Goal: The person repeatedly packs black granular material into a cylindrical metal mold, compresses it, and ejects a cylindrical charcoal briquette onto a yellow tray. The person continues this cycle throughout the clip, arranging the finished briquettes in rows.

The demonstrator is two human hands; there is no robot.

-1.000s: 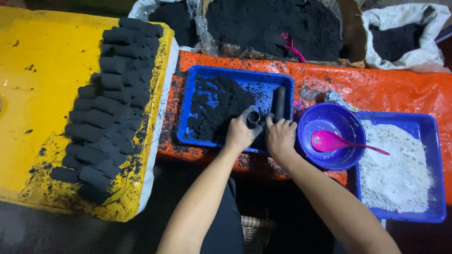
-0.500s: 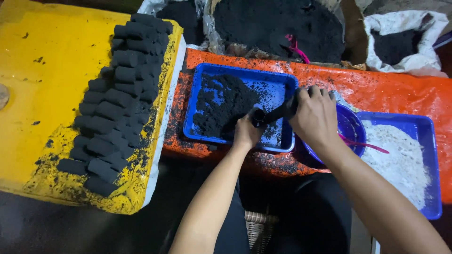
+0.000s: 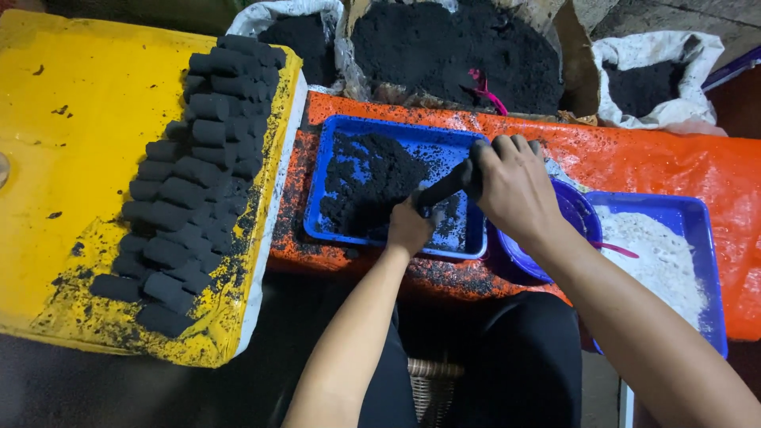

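Head view, with the blue tray (image 3: 361,131) as landmark. Left of the tray lies a yellow board (image 3: 87,143) bearing rows of black cylindrical briquettes (image 3: 194,170) along its tray-side edge. Under the tray spreads an orange sheet (image 3: 634,162). Beyond the tray stand open sacks of black powder (image 3: 456,51). Right of the tray sits a second blue tray (image 3: 690,218) of white powder (image 3: 658,257), with a purple bowl (image 3: 575,210) between the two trays (largely hidden by the right arm). Inside the tray lies a heap of black powder mix (image 3: 369,178). Over its right part, the right hand (image 3: 515,186) is clamped round the upper end of a dark tube mould (image 3: 444,189); the left hand (image 3: 408,226) is closed against the tube's lower end.
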